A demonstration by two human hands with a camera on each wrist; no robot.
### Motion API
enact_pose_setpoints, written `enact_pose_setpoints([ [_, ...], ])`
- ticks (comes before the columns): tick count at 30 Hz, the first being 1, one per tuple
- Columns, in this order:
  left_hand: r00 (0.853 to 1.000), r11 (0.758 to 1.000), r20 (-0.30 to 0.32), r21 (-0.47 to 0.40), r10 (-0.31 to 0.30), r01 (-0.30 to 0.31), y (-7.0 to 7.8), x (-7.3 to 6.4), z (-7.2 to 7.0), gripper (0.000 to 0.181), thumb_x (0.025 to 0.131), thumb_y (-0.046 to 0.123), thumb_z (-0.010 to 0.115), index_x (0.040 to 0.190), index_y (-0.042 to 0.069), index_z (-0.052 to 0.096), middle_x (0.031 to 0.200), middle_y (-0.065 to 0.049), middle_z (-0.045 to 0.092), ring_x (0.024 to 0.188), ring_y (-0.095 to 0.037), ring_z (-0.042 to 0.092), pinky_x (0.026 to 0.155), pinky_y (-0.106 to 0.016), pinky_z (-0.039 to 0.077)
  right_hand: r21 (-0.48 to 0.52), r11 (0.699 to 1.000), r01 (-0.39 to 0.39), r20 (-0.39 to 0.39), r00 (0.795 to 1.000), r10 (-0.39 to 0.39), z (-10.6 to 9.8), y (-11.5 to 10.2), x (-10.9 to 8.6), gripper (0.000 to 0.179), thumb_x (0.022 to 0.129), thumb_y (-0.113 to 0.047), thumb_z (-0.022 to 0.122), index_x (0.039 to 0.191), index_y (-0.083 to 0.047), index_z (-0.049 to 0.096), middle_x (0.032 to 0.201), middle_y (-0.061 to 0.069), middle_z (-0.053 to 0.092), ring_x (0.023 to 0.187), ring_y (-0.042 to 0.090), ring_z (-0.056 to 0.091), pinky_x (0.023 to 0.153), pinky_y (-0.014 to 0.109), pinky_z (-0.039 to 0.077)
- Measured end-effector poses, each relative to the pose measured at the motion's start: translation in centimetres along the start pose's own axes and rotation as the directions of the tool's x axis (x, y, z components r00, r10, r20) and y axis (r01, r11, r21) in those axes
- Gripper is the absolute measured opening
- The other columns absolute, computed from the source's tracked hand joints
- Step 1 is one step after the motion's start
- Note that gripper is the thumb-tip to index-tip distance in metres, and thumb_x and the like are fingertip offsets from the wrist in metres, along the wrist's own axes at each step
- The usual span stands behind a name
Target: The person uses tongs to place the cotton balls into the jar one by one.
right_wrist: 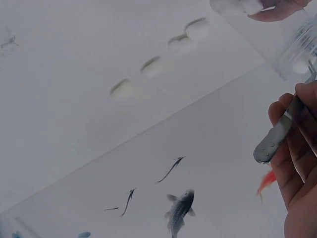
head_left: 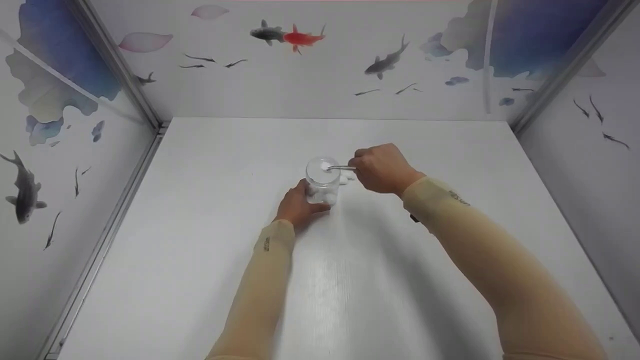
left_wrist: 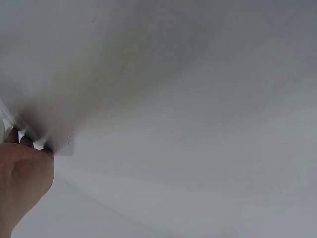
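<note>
A clear jar holding several white cotton balls stands on the white table. My left hand grips it low on its side, thumb across the front; in the left wrist view that hand shows at the lower left edge. My right hand pinches metal tweezers, whose tips are over the jar's mouth. A white cotton ball is right at the tips in the right wrist view. The rounded end of the tweezers sticks out behind the fingers.
Several loose cotton balls lie in a row on the table just right of the jar, partly behind my right hand in the head view. White panels printed with fish enclose the table at the back and both sides.
</note>
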State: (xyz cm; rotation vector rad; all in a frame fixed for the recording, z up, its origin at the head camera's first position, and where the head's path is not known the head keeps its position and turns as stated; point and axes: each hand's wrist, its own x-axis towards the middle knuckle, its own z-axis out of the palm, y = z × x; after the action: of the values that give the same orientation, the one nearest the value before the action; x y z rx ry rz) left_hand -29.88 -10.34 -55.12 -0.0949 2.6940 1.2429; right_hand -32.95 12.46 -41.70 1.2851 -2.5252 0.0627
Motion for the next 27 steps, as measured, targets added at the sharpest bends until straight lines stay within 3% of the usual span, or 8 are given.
enact_pose_setpoints([
  [12,1.000,1.000,-0.012,0.027,0.011,-0.011,-0.2,0.2,0.0,0.093,0.073,0.049,0.087,0.148,0.013,0.043,0.141,-0.009,0.055,0.133,-0.026,0.046,0.113,-0.039,0.033,0.015,1.000,0.000,0.045,0.999,0.000,0.1,-0.1,0.1,0.017,0.089,-0.004,0.066,0.098,-0.009,0.079,0.082,0.005,0.071,0.060,0.018,0.063,0.056,0.034,0.057],
  [20,1.000,1.000,-0.014,0.022,-0.001,0.001,-0.2,0.2,0.1,0.097,0.073,0.049,0.087,0.150,0.013,0.040,0.143,-0.009,0.053,0.135,-0.026,0.045,0.114,-0.039,0.033,0.010,1.000,-0.013,0.015,1.000,0.013,-0.1,0.9,-0.5,0.019,0.091,-0.004,0.062,0.098,-0.009,0.079,0.080,0.005,0.071,0.060,0.019,0.063,0.055,0.036,0.056],
  [27,1.000,1.000,-0.020,0.016,0.008,-0.008,-0.4,0.3,0.2,0.095,0.073,0.048,0.088,0.149,0.015,0.042,0.140,-0.008,0.055,0.132,-0.026,0.046,0.112,-0.039,0.035,0.022,0.999,-0.044,-0.020,0.999,0.045,-0.1,2.6,-2.3,0.018,0.088,-0.002,0.063,0.094,-0.009,0.078,0.076,0.005,0.068,0.058,0.022,0.062,0.048,0.039,0.053],
])
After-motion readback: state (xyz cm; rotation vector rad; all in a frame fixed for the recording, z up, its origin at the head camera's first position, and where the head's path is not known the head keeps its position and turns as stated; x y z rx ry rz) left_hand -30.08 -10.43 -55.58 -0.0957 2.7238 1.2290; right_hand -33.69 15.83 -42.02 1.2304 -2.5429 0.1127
